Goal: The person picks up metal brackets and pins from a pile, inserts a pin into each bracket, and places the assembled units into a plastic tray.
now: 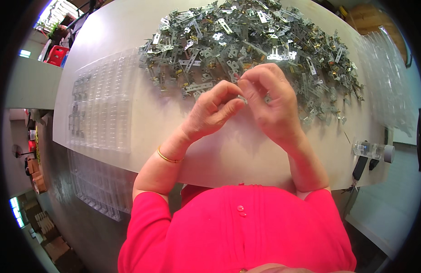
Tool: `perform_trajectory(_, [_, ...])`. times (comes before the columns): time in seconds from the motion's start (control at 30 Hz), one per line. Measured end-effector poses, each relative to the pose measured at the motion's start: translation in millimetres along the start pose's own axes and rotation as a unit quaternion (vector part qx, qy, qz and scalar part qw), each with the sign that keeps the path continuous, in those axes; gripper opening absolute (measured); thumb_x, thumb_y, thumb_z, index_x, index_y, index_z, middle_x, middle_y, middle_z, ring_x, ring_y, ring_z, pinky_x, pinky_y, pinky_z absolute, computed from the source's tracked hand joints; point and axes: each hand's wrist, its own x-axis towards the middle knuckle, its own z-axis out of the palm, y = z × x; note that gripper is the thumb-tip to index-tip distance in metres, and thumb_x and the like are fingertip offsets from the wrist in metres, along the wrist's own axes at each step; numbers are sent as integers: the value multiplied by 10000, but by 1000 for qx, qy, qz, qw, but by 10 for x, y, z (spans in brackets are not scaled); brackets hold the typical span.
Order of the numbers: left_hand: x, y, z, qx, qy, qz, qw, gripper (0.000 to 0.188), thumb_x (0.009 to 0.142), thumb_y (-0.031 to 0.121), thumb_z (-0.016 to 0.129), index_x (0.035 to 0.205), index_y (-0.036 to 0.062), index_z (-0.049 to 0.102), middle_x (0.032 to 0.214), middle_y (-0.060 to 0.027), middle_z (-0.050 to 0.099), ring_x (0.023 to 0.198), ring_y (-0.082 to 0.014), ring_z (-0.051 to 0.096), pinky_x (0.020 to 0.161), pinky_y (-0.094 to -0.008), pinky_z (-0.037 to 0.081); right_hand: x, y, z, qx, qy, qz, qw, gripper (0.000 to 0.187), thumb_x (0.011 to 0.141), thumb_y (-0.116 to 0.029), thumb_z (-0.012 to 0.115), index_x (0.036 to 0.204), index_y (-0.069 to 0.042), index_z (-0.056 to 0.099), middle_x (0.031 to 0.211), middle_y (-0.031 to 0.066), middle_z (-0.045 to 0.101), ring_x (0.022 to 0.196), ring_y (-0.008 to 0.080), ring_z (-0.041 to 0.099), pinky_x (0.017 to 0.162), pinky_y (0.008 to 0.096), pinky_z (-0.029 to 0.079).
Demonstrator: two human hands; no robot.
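My two hands meet over the near edge of a big heap of small metal parts [196,50], silvery plates and brackets with brass-coloured bits. Between the thumb and bent fingers of my left hand [210,111] is a small silvery metal part [242,98], mostly covered by the fingertips. My right hand [276,107] is closed close beside it, thumb against the fingers; what it pinches is hidden. On the left of the table lies a clear plastic tray [101,100] with rows of compartments, and metal parts fill some of its left-hand ones.
More clear trays [99,186] stick out below the table's left edge. A stack of clear plastic trays [388,77] stands at the right edge. Near the right front corner lie a clear bottle [373,150] with a grey lid, a black strap-like item [359,168] and keys [351,187].
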Motion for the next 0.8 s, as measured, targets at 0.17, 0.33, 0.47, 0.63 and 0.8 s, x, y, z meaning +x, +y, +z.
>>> perform_trajectory(0.17, [52, 3, -144, -187, 48, -80, 978, 196, 1050, 224, 596, 1139, 50, 582, 801, 6, 618, 669, -65, 568, 583, -216, 448, -11, -28, -64, 69, 15, 119, 990, 54, 957, -76, 676, 990, -42, 651, 761, 33, 637, 629, 82, 542, 575, 255, 462])
perform_trajectory(0.33, [68, -97, -199, -282, 44, -37, 958, 239, 1053, 252, 586, 1169, 45, 562, 780, -53, 640, 656, -111, 594, 572, -233, 459, -24, -16, -34, 64, -10, 140, 988, 64, 959, -94, 677, 975, -38, 650, 701, 36, 631, 591, 72, 530, 548, 262, 452])
perform_trajectory(0.47, [72, -101, -194, -291, 35, -29, 956, 241, 1050, 252, 592, 1170, 46, 560, 782, -53, 644, 656, -112, 596, 575, -230, 459, -25, -13, -34, 35, -27, 138, 989, 73, 959, -112, 674, 958, -42, 652, 713, 74, 637, 580, 104, 553, 548, 285, 458])
perform_trajectory(0.63, [70, -64, -186, -252, 47, -30, 966, 211, 1076, 216, 529, 1196, 44, 550, 729, -59, 584, 613, -137, 506, 617, -277, 460, -16, -30, -52, 23, -36, 135, 990, 73, 955, -114, 669, 947, -45, 646, 730, 93, 649, 574, 157, 579, 555, 314, 466])
perform_trajectory(0.8, [25, 22, -195, -152, 45, -21, 987, 227, 1050, 213, 589, 1192, 40, 552, 791, -17, 615, 673, -78, 540, 594, -221, 437, -10, -35, -83, -19, -37, 112, 993, 64, 952, -107, 665, 935, -49, 645, 777, 110, 669, 612, 221, 622, 579, 342, 480])
